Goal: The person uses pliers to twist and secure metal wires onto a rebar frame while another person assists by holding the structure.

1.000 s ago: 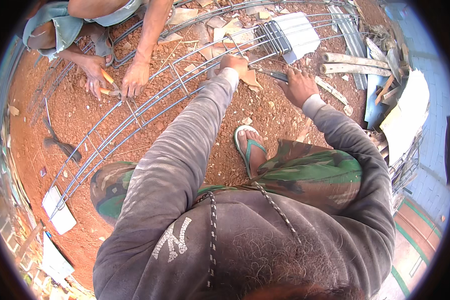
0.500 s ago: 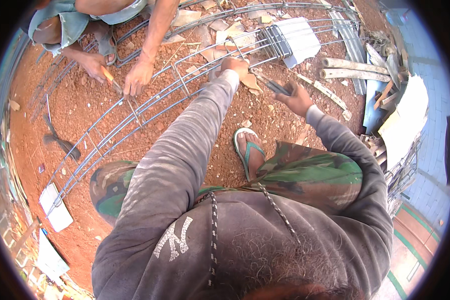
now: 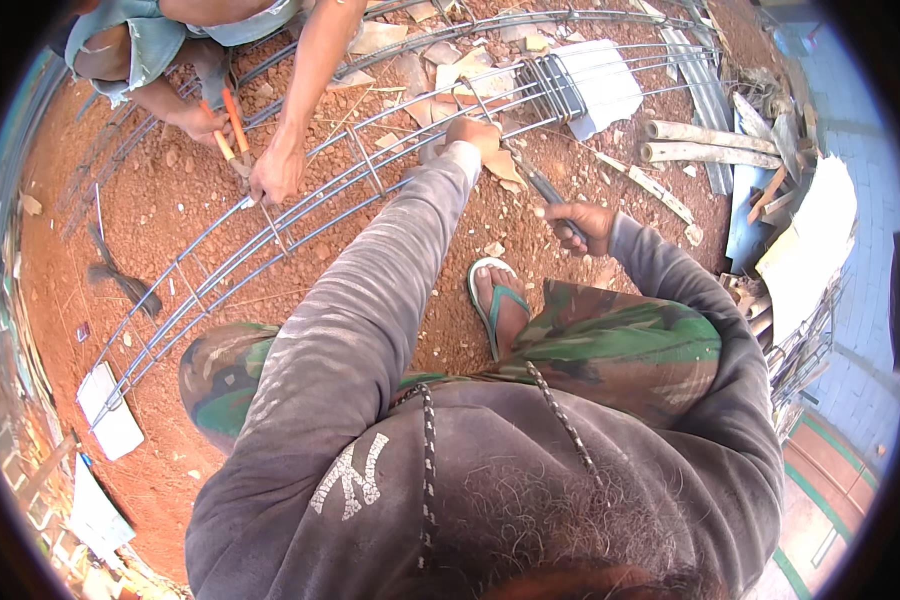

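A long cage of thin steel rebar (image 3: 342,188), with square stirrups along it, curves across the view above the reddish ground. My left hand (image 3: 473,137) is closed around the cage at a stirrup, its fingertips partly hidden. To its right, my right hand (image 3: 588,228) grips the dark handles of a pair of pincers (image 3: 542,187). The jaws of these pincers reach the cage's near bars just beside my left hand. Farther left, a co-worker's hands (image 3: 278,172) work at the same cage with orange-handled pincers (image 3: 232,135).
A bundle of dark stirrups (image 3: 553,85) hangs on the cage beside a white sheet (image 3: 605,88). Bamboo poles (image 3: 710,143), corrugated metal (image 3: 697,105) and scrap boards (image 3: 808,240) lie at right. Dark tie wire (image 3: 120,280) lies at left, a white board (image 3: 110,410) under the cage's near end.
My right hand has swung down and nearer to me, turning the pincers' handles; my left hand stays put. The co-worker's pincers have tilted more upright, with their handles spread.
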A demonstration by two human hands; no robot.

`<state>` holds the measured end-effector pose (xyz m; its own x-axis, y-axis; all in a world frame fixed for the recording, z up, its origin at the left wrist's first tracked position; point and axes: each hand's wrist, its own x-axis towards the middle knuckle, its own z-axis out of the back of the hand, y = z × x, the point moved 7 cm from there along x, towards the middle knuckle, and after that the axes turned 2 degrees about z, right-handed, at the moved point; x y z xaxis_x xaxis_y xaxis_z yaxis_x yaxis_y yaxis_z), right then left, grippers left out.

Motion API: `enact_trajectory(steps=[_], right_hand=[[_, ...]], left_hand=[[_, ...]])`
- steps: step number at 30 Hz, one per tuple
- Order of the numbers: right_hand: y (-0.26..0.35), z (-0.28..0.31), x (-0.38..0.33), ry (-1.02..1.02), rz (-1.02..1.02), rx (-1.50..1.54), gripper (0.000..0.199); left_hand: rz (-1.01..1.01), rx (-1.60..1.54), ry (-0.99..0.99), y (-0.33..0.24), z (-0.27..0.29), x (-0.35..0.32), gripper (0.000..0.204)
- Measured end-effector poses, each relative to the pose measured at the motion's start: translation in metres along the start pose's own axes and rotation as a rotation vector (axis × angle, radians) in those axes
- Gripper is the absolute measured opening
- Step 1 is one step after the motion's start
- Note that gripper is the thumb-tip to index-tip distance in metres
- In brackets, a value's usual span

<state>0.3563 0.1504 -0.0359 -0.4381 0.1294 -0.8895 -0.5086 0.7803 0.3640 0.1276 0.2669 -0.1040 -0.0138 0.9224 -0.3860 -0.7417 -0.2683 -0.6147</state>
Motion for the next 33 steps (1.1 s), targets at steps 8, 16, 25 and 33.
enact_trajectory(steps=[8,16,25,33], right_hand=[[0.051,0.053,-0.035,-0.799,0.328,-0.836,0.06],[-0.01,-0.006,-0.005,0.125,-0.095,0.389,0.059],[0.012,0.038,-0.029,-0.438,0.339,-0.136,0.03],[0.02,0.036,-0.019,-0.39,0.302,-0.576,0.041]], left_hand=[[0.095,-0.137,-0.015,0.004,-0.004,0.002,0.045],[-0.107,-0.043,-0.164,-0.001,0.009,0.003,0.04],[0.021,-0.268,-0.845,-0.072,0.013,-0.131,0.036],[0.264,-1.671,0.059,-0.049,-0.083,-0.068,0.02]])
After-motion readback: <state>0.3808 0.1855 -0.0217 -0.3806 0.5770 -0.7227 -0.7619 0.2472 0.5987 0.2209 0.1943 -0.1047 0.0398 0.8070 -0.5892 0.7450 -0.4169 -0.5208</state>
